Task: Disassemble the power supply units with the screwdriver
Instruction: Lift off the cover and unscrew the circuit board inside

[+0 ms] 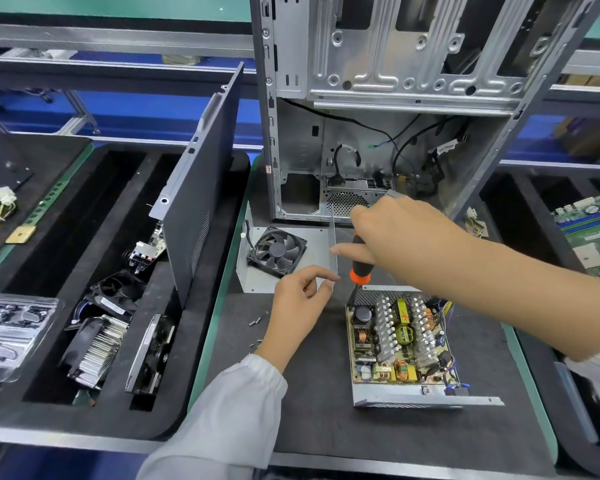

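Illumination is bright, even and overhead, producing only soft shadows. Wide-angle distortion bends straight lines toward the frame edges. Focus is sharp at centre.

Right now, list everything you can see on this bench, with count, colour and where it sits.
open power supply unit: one, silver case with board exposed, on the black mat, front right
power supply cover: one, grey sheet metal, behind the left hand
case fan: one, black, on that cover
loose screws: a few, silver, on the mat left of the wrist
computer case: one, grey, upright at the back
side panel: one, dark grey, leaning in the left foam tray
heatsink cooler: one, silver and black, left tray
motherboard: one, green, far right
screwdriver: one, orange and black, in the right hand
left hand: fingers loosely curled, holding nothing
right hand: grips the screwdriver
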A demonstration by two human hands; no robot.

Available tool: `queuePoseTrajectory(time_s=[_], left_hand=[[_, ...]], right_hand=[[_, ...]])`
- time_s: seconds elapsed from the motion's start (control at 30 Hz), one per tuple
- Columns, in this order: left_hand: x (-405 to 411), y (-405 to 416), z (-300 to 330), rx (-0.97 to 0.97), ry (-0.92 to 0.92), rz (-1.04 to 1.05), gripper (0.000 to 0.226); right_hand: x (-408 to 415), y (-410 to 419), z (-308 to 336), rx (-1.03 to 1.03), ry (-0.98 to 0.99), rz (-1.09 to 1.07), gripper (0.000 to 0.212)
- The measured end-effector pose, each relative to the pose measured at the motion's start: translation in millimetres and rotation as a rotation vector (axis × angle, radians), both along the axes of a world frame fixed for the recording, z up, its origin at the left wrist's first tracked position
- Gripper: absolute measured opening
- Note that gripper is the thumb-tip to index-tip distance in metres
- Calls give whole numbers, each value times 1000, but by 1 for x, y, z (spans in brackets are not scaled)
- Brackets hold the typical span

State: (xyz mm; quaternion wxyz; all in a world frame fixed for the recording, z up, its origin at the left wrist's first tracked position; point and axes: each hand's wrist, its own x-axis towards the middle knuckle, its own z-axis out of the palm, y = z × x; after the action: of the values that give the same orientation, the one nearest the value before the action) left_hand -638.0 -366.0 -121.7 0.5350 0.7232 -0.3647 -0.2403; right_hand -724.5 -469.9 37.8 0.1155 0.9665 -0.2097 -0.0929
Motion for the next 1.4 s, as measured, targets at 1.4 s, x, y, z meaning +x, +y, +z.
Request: queuePoseTrajectory(time_s=[1.4], left_hand=[[-3, -22, 56, -91, 77, -504, 46]], right_hand=[[-18, 15, 35, 289, 269, -16, 47]])
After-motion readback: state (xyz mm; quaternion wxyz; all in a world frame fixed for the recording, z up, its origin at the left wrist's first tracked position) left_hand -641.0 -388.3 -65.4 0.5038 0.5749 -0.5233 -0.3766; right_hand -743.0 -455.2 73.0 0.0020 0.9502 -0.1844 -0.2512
